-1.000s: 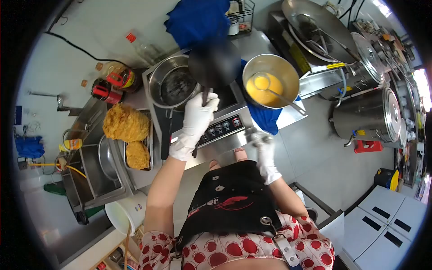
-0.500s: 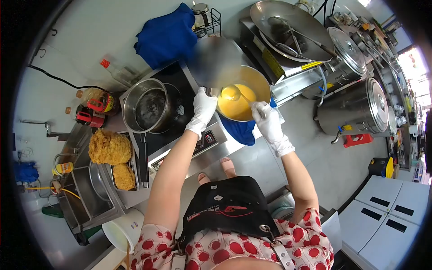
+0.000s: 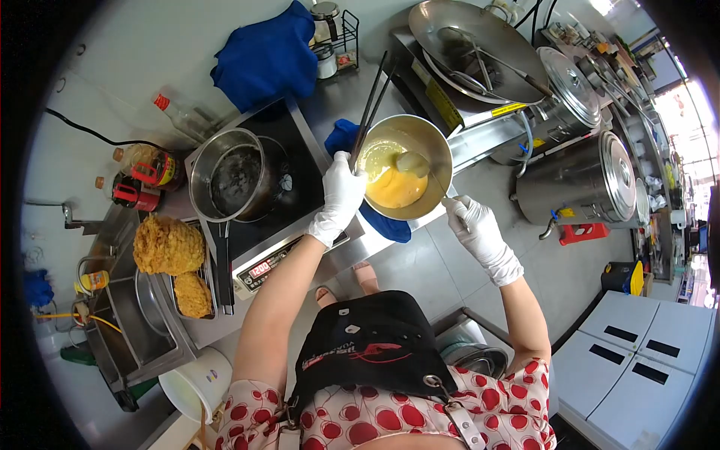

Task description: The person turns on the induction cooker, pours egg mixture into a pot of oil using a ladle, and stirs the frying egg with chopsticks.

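My left hand (image 3: 341, 196), in a white glove, is closed round a pair of long dark sticks (image 3: 370, 112) beside the left rim of a metal pot (image 3: 442, 154). Whether it also touches the rim is unclear. Yellow liquid (image 3: 394, 187) covers the pot's bottom. At the lower right rim, my gloved right hand (image 3: 476, 232) grips the handle of a ladle (image 3: 412, 163), whose bowl is in the pot at the liquid. A blue cloth (image 3: 386, 225) shows under the pot.
Left of the pot, a saucepan (image 3: 225, 220) stands on a black cooktop (image 3: 300, 161). Fried food (image 3: 169, 245) lies on a rack tray near the sink (image 3: 124, 322). A large wok (image 3: 424, 26) and lidded steel pots (image 3: 566, 184) stand to the right.
My right hand has come up and taken the ladle's handle, and the ladle has shifted within the pot. My left hand has moved beside the pot. A blurred round dark shape no longer shows.
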A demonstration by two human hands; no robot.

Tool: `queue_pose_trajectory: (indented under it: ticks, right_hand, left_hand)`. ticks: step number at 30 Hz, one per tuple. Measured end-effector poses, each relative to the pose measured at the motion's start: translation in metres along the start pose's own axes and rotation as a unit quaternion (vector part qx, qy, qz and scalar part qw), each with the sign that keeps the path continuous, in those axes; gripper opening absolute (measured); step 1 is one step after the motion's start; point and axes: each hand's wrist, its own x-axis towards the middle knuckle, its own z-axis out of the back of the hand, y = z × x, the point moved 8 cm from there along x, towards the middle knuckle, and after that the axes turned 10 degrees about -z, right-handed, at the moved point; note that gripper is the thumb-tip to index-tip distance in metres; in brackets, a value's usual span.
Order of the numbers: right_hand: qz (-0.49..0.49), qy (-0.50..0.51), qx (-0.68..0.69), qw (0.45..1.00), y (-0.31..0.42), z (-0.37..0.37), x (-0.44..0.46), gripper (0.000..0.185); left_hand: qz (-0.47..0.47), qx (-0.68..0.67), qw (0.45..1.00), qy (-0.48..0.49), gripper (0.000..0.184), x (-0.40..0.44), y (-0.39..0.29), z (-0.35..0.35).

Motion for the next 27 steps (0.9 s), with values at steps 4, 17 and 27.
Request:
queue_pose_trajectory:
  ticks: [4,17,27]
  right_hand:
    - [-0.034,-0.006,0.061,0.998,-0.008,-0.005,0.0,0.02]
    - [-0.367,-0.054,0.449,0.813,-0.074,-0.033,0.006,0.018]
    - [-0.358,-0.048,0.436,0.824,-0.047,-0.002,0.032,0.019]
  left_hand:
    - [-0.011,0.004,1.0,0.002,0.019,0.0,-0.007,-0.002]
    - [0.039,0.023,0.999,-0.021,0.019,0.009,0.019,0.003]
    - [0.068,0.048,0.996,-0.044,0.024,0.015,0.062,0.003]
